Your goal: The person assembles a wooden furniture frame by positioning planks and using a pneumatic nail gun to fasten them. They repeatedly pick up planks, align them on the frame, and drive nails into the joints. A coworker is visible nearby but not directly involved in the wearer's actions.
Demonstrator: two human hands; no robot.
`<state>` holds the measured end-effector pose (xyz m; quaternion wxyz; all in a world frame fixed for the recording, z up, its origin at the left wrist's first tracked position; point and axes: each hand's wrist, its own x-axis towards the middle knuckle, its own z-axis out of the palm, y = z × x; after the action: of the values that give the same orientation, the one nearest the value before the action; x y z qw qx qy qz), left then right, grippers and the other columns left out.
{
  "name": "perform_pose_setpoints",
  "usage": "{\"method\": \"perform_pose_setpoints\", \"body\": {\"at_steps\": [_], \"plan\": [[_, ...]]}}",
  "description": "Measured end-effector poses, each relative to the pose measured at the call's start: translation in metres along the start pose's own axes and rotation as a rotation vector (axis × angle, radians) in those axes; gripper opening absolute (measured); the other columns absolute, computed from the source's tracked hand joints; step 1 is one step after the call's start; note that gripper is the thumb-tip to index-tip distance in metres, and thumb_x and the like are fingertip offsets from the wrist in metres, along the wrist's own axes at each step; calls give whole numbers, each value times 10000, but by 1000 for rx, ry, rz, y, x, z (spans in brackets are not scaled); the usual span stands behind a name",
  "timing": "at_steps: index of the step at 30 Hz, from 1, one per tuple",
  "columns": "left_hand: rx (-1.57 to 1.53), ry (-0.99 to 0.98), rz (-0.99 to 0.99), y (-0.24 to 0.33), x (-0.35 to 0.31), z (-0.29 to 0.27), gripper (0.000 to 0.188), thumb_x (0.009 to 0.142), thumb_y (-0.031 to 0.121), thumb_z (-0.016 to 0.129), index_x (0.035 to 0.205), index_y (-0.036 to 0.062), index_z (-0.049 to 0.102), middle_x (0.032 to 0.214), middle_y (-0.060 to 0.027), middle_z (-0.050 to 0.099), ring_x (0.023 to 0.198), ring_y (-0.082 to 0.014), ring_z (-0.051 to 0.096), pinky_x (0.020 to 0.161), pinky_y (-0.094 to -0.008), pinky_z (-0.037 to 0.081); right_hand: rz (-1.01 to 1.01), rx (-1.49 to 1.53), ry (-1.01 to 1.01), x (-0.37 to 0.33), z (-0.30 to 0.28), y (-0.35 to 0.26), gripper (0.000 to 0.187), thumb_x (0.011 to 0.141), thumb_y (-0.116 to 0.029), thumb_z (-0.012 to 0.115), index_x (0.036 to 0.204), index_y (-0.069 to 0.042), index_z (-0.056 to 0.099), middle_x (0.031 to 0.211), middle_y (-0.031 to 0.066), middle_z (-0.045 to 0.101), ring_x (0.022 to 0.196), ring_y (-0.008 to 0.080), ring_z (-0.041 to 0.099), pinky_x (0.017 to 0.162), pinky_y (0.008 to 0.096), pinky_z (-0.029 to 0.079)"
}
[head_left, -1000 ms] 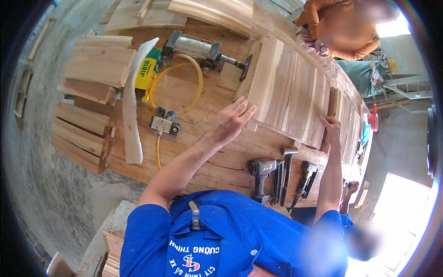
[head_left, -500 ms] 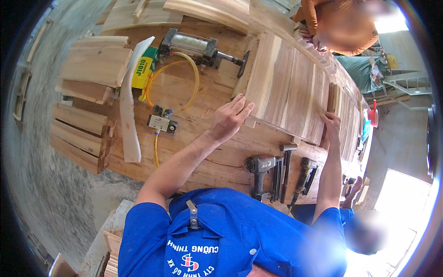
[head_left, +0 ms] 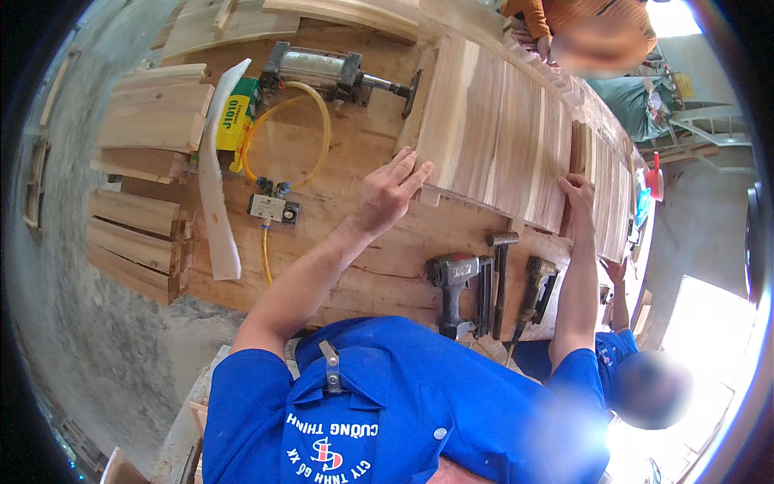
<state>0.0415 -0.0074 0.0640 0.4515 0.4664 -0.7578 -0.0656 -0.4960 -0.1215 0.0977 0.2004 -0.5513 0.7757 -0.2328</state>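
A panel of striped wooden slats (head_left: 493,133) lies on the plywood workbench (head_left: 355,278). My left hand (head_left: 389,194) holds its near left corner, fingers over the edge and thumb stretched along it. At the near right corner, my right hand (head_left: 579,195) has its fingers bent against the panel's edge. A pneumatic cylinder (head_left: 318,68) lies left of the panel, its rod's end plate close to the panel's left side. Between my forearms are a nail gun (head_left: 455,278), a hammer (head_left: 501,270) and a second nail gun (head_left: 538,282).
A yellow hose (head_left: 326,133) loops from the cylinder area near a small valve (head_left: 272,209). Left of it are a yellow-green box (head_left: 239,117), a white strip (head_left: 216,181) and stacked boards (head_left: 137,234). A person in orange (head_left: 536,16) stands across; a co-worker's hand (head_left: 616,269) is at right.
The bench and panel sit slightly higher and further left in the picture. Both my hands stay at the panel's edges. The co-worker's arm at right has reached up toward the bench.
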Motion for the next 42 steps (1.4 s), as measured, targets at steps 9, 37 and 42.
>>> {"method": "perform_pose_setpoints", "body": {"at_steps": [9,37,42], "plan": [[-5,-2,-7,-4,-2,-1,367,887,10,689,1243,81,744,1236,-186,729,1238,-358,695,969,-413,619,-77,-321,-57,-16,-8,-65,419,828,-316,846,1038,43,798,897,142,774,870,202,717,833,357,552],[-54,-65,40,-13,4,-6,436,809,99,833,1234,57,744,1197,-90,736,1252,-287,666,1066,-410,558,60,-181,-139,-1,-12,-47,280,827,-235,859,878,25,771,713,42,682,617,127,609,558,308,467],[-42,-84,43,-13,3,-10,473,802,107,849,1262,84,740,1223,-93,738,1259,-290,670,1059,-407,568,75,-128,-167,-7,-9,-55,272,814,-226,864,859,22,762,715,52,671,627,140,615,570,313,478]]}}
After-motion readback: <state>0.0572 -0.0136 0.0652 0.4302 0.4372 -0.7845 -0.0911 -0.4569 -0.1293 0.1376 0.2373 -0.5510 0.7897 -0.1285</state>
